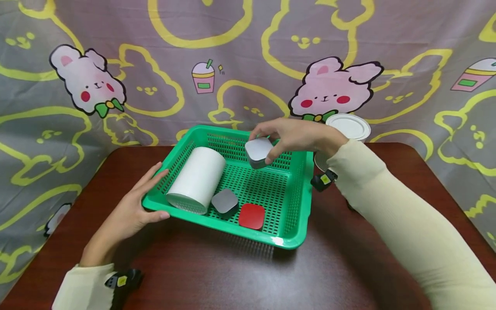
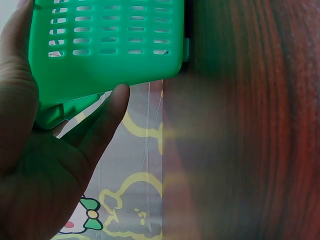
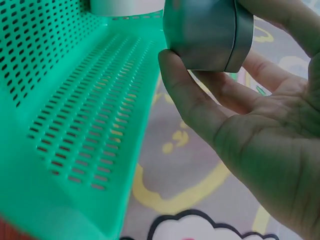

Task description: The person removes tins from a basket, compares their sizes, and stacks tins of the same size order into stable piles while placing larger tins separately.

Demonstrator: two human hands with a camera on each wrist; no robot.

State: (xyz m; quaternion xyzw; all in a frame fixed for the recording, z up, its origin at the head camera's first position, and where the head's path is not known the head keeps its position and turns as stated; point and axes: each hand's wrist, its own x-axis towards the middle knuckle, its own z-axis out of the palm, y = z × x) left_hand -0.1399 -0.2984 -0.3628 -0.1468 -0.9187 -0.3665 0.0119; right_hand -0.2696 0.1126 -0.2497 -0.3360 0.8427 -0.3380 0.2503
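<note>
In the head view my right hand (image 1: 288, 134) pinches a small grey square tin (image 1: 258, 150) with rounded corners, above the far right part of a green plastic basket (image 1: 232, 230). The right wrist view shows the fingers and thumb on the tin's sides (image 3: 200, 37) and a lid seam. My left hand (image 1: 129, 211) rests against the basket's left front corner, fingers nearly straight along the outside and thumb by the near rim. Inside the basket lie a large white cylinder (image 1: 199, 174) on its side, a second grey tin (image 1: 224, 201) and a red square tin (image 1: 252, 216).
Behind my right forearm stands a white-lidded container (image 1: 348, 126), mostly hidden. A second round shape beneath it is partly covered. The dark brown table (image 1: 186, 275) ends at a patterned cloth backdrop (image 1: 240, 56).
</note>
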